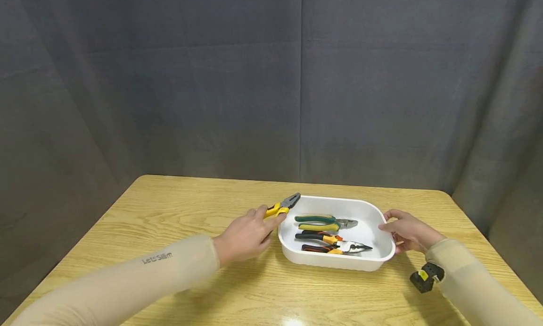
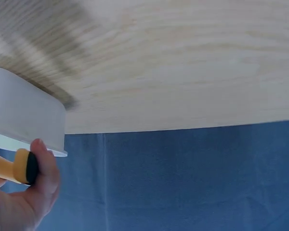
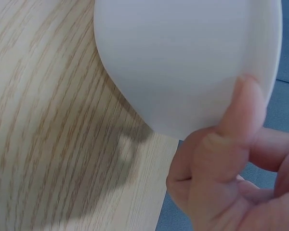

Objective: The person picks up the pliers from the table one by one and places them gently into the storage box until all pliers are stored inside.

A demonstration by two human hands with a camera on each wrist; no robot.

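A pair of yellow-and-black combination pliers (image 1: 290, 201) is gripped by the handles in my left hand (image 1: 246, 236), its grey head over the left rim of a white plastic tray (image 1: 331, 263). In the left wrist view, a yellow handle end (image 2: 20, 166) pokes out of that hand (image 2: 38, 192) beside the tray wall (image 2: 26, 110). My right hand (image 1: 411, 230) pinches the tray's right rim, thumb inside, as the right wrist view shows at the thumb (image 3: 243, 108). Inside lie green-and-yellow combination pliers (image 1: 316, 218) and, nearer me, long-nose pliers (image 1: 349, 246) with black-and-orange handles.
The wood-grain table (image 1: 178, 208) carries the tray right of its middle. Behind it hangs a dark grey curtain (image 1: 254, 104), which also closes off both sides. A small black device (image 1: 424, 276) is strapped at the right wrist.
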